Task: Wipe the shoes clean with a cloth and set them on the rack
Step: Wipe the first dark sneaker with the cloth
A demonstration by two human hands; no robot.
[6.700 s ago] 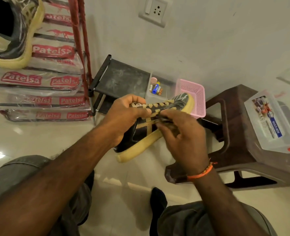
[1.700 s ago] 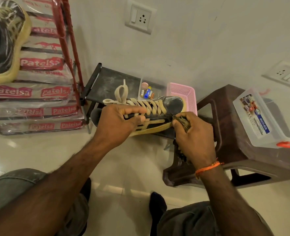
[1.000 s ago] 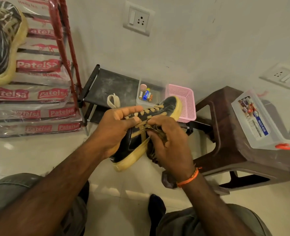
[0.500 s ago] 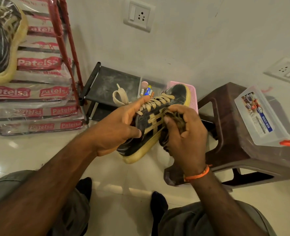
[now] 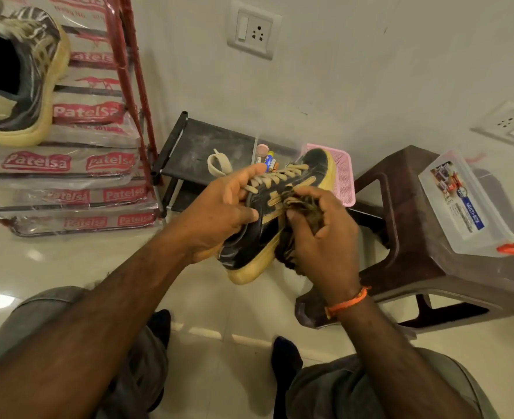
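Left grip (image 5: 219, 213): fingers curled over the laces and thumb on the side of the black shoe (image 5: 265, 216), holding it in mid-air at the centre of the frame, toe pointing up and away. Right grip (image 5: 322, 234) bunches a dark cloth (image 5: 307, 207) against the shoe's striped side. Second shoe (image 5: 20, 77) sits on the rack (image 5: 123, 71) at upper left. Brown stool (image 5: 416, 237) at right carries a clear plastic box (image 5: 467, 207).
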